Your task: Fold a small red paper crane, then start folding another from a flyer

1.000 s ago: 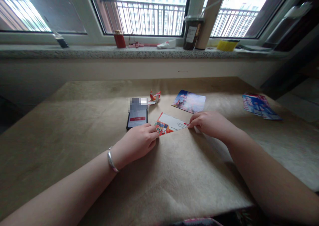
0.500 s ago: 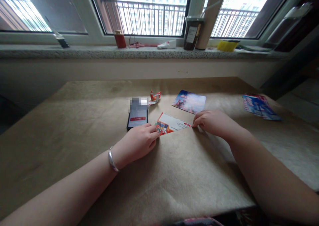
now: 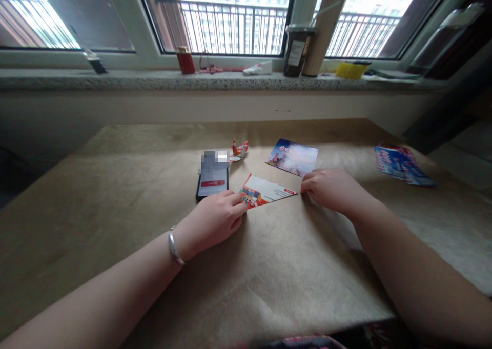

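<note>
Too small to read — the print on one folded paper (image 3: 271, 189), lying between left hand (image 3: 217, 213) and right hand (image 3: 330, 187); beyond are one phone (image 3: 212, 186), one red-and-white paper figure (image 3: 240, 150) and one blue sheet (image 3: 294, 157); a blue pile (image 3: 403, 165) is well right; the left rests knuckles-up on the paper's left corner, pinching or pressing, I cannot tell; the right bends down just beside the opposite tip — its closure unclear.

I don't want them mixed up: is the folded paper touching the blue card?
Apart. The head view shows brown tabletop between the folded paper and the blue card.
</note>
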Demonstrator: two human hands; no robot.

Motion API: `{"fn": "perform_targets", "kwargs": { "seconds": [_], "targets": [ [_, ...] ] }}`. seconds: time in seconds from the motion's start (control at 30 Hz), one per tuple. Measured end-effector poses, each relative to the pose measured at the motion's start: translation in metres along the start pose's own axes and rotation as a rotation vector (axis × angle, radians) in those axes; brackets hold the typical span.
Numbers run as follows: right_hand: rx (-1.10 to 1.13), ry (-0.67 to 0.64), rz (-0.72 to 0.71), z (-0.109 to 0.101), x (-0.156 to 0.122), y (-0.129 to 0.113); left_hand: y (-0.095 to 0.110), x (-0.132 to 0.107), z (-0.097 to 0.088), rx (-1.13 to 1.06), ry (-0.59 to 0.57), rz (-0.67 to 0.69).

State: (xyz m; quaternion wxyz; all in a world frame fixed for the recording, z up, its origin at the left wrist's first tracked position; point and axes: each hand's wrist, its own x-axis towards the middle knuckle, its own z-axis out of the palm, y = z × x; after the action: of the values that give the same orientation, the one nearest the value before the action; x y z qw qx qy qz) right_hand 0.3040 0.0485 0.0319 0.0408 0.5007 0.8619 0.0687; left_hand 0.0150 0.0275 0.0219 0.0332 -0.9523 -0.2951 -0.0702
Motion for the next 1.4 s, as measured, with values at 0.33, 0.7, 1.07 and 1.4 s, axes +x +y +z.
{"fn": "perform_targets", "kwargs": {
  "seconds": [0.33, 0.7, 1.07, 1.4],
  "targets": [
    [0.128, 0.149, -0.112, 0.007, 0.01, -0.036, 0.002, 0.001, 0.005, 0.022, 0.047, 0.133],
    [0.14, 0.209, -0.296, 0.017, 0.014, -0.021, 0.003, -0.001, 0.004, -0.016, 0.082, 0.005],
    [0.147, 0.217, -0.131, 0.018, 0.016, -0.029, 0.002, -0.001, 0.002, -0.051, 0.004, 0.079],
    [0.321, 0.246, -0.213, 0.018, 0.018, -0.036, 0.003, 0.0, 0.003, -0.103, 0.011, 0.286]
  ]
}}
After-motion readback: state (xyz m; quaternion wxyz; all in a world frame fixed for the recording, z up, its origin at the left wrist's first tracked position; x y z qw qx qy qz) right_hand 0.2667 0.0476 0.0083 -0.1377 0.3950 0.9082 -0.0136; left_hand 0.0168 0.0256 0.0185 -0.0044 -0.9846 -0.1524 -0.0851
